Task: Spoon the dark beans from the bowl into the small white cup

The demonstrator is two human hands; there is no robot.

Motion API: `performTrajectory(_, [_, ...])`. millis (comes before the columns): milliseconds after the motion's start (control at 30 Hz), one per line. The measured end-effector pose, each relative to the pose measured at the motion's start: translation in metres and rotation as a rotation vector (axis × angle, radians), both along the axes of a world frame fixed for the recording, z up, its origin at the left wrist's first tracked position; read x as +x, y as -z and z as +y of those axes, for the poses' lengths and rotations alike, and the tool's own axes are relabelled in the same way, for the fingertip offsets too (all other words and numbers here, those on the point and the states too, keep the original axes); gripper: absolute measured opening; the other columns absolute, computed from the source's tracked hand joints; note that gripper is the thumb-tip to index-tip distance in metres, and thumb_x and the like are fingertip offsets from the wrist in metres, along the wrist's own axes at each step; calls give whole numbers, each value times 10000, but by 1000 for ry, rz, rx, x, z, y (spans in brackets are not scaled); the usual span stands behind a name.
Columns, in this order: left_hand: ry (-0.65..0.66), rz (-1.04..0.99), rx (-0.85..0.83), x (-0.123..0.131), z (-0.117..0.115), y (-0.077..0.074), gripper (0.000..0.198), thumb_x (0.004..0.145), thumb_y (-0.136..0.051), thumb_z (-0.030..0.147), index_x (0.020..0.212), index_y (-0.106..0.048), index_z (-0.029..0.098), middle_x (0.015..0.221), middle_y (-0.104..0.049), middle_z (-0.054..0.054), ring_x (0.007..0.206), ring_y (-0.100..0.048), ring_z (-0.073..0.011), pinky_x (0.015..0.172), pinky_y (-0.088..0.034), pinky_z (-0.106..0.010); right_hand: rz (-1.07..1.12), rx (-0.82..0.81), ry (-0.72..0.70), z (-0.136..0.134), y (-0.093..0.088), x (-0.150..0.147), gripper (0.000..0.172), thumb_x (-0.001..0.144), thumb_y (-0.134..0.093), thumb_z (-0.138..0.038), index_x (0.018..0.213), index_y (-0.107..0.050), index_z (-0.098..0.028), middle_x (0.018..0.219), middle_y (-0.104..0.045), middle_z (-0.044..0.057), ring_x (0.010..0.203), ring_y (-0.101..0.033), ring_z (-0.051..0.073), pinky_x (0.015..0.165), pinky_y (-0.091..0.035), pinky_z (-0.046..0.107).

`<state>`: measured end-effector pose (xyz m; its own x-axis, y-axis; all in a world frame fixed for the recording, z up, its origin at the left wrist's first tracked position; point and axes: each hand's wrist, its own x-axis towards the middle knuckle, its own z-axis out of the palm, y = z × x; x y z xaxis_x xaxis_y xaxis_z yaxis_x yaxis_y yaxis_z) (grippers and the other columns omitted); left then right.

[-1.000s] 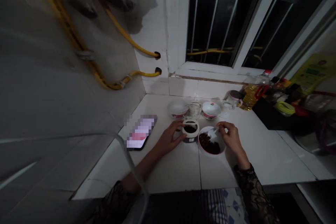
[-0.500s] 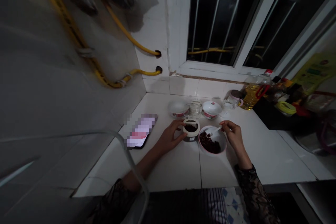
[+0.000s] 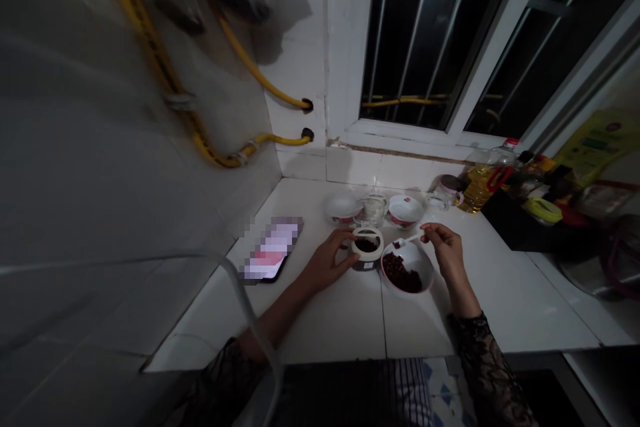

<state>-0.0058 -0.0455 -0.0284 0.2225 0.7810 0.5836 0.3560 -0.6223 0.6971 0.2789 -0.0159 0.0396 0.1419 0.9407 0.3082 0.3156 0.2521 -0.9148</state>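
My left hand [image 3: 336,259] grips a small jar [image 3: 367,260] with a cream rim from its left side; dark contents show through its open top. Pinched in my right hand [image 3: 444,248] is the handle of a small white spoon [image 3: 409,239]. Its tip carries a bit of dark red-brown food and is above the left rim of a white bowl [image 3: 423,263] with a pink edge. Inside that bowl, a heap of dark red-brown food [image 3: 400,272] lies toward the left and front. The jar stands on the counter just left of the bowl.
Behind stand two white bowls [image 3: 406,208] with a glass container [image 3: 373,209] between them. A phone [image 3: 275,250] lies to the left, and a cable [image 3: 240,287] hangs in front. An oil bottle [image 3: 477,183] and seasonings stand at the back right, near a metal pot [image 3: 590,267].
The spoon has lifted out of the heap in the bowl and moved up toward the jar, with food on its tip. My left hand stays on the jar.
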Motion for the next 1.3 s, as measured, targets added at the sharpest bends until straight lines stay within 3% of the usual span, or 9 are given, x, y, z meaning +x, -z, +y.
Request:
performTrajectory(167, [7, -3, 2, 1, -1, -1, 271, 930, -627, 345, 1170, -584, 228, 1313, -610, -134, 1232, -618, -259, 864, -611, -368, -174, 305, 41, -10, -17, -35, 245, 902, -537, -387, 906, -708, -210, 737, -704, 42, 751, -638, 217, 793, -494, 368])
performTrajectory(333, [15, -6, 7, 1, -1, -2, 276, 933, -629, 351, 1176, -580, 229, 1297, -620, -125, 1192, -639, -249, 879, -614, -370, -651, 801, -276, -23, -19, -57, 298, 924, -455, -113, 1021, -715, -221, 802, -720, 56, 790, -627, 219, 852, -465, 418])
performTrajectory(433, [16, -10, 14, 1, -1, -2, 281, 931, -634, 364, 1172, -579, 230, 1296, -617, -126, 1195, -637, -250, 878, -618, -367, -691, 873, -240, -25, -22, -50, 309, 936, -446, -96, 1055, -698, -229, 801, -716, 47, 773, -626, 216, 831, -460, 420])
performTrajectory(600, [13, 3, 29, 1, -1, -2, 280, 938, -627, 344, 1189, -561, 239, 1321, -604, -121, 1209, -629, -242, 898, -609, -368, -626, 680, -27, -22, -23, -11, 190, 969, -499, -190, 967, -686, -221, 736, -697, 28, 720, -627, 213, 787, -462, 387])
performTrajectory(733, [17, 6, 40, 0, 0, -1, 285, 936, -629, 335, 1194, -559, 236, 1317, -606, -130, 1226, -620, -249, 882, -607, -363, -803, 556, -29, -16, -5, 16, 197, 934, -502, -183, 923, -697, -204, 752, -732, 49, 704, -641, 218, 809, -451, 394])
performTrajectory(900, [8, 6, 18, -1, 0, 0, 281, 931, -631, 344, 1185, -580, 235, 1323, -608, -133, 1235, -617, -261, 859, -608, -356, -897, 479, -55, -16, 15, 13, 227, 911, -488, -149, 904, -709, -200, 801, -764, 73, 753, -663, 231, 849, -436, 400])
performTrajectory(1000, [-2, 9, 10, -1, 0, 0, 282, 926, -635, 346, 1180, -585, 233, 1314, -612, -132, 1235, -619, -264, 864, -608, -363, -815, 408, -95, -17, 19, 5, 229, 901, -489, -162, 882, -711, -211, 803, -766, 66, 772, -674, 231, 858, -448, 394])
performTrajectory(1100, [-3, 9, 9, -1, 0, 0, 286, 925, -636, 343, 1183, -579, 234, 1310, -612, -130, 1231, -621, -259, 865, -608, -364, -675, 314, -36, -17, 19, 4, 230, 883, -492, -228, 861, -721, -214, 716, -740, 53, 724, -661, 231, 827, -466, 387])
performTrajectory(1300, [0, -4, -6, 0, -1, 0, 278, 927, -631, 347, 1179, -583, 236, 1325, -610, -128, 1237, -619, -256, 872, -606, -359, -275, 24, 36, -15, 18, 14, 310, 800, -534, -440, 822, -722, -193, 631, -693, 33, 545, -570, 180, 556, -418, 293])
